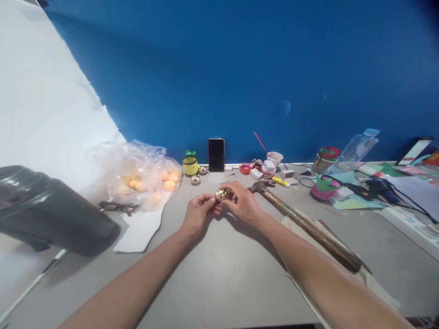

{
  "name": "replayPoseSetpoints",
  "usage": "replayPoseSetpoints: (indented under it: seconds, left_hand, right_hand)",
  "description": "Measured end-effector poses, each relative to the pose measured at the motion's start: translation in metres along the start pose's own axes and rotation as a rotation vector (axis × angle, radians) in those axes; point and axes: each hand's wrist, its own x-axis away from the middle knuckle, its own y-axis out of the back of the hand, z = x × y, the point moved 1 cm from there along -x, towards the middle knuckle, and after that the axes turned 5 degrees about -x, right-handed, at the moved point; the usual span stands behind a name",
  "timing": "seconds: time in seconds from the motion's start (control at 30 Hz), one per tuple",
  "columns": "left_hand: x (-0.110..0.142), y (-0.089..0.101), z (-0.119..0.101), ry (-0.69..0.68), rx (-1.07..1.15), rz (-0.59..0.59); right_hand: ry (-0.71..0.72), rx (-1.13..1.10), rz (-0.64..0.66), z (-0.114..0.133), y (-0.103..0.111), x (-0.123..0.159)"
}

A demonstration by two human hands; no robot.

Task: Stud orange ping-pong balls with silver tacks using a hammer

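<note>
Between the fingertips of both hands is a small round ball (221, 195), gold and pale with dark speckles. My left hand (201, 211) is closed on its left side, thumb and fingers together. From above and the right, my right hand (241, 201) pinches the same ball and hides part of it. Two similar speckled balls, a nearer one (195, 180) and a farther one (203, 170), rest on the table next to a yellow pineapple-like pot (190, 164) with a green top.
A dark phone (216, 155) leans on the blue wall. At right lies a wooden-handled hammer (291, 210), with paper and craft pieces beyond. At left are a clear bag (144, 176) of orange balls, glasses (118, 207) and a large dark bottle (58, 210).
</note>
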Motion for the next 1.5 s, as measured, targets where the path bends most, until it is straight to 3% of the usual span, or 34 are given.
replayPoseSetpoints:
  seconds: [0.07,0.23,0.43,0.6,0.83,1.1,1.3,1.5]
  left_hand:
    - [0.0,0.0,0.0,0.0,-0.004,0.0]
    - [0.001,-0.001,-0.001,-0.039,-0.021,0.022]
    - [0.002,-0.003,-0.001,-0.037,0.042,0.017]
    - [0.003,-0.005,-0.002,-0.006,0.073,0.074]
    - [0.001,-0.002,-0.001,0.003,0.089,0.091]
    - [0.001,-0.003,-0.003,0.025,0.167,0.14]
    - [0.003,-0.004,-0.003,0.062,0.155,0.153]
    - [0.002,-0.003,-0.005,0.102,0.176,0.244]
  right_hand:
    - [-0.075,-0.085,-0.013,0.0,0.002,-0.002]
    - [-0.458,-0.548,0.077,-0.009,0.007,-0.006]
    - [-0.552,-0.711,0.129,-0.014,0.011,-0.005]
    - [-0.538,-0.592,0.135,-0.007,0.01,-0.004]
    - [-0.289,-0.21,0.04,0.005,0.004,-0.004]
    - [-0.206,-0.066,0.028,0.002,0.001,-0.001]
    - [-0.13,0.037,0.089,0.002,0.0,0.001]
    - [-0.16,0.037,0.092,0.004,0.002,0.0]
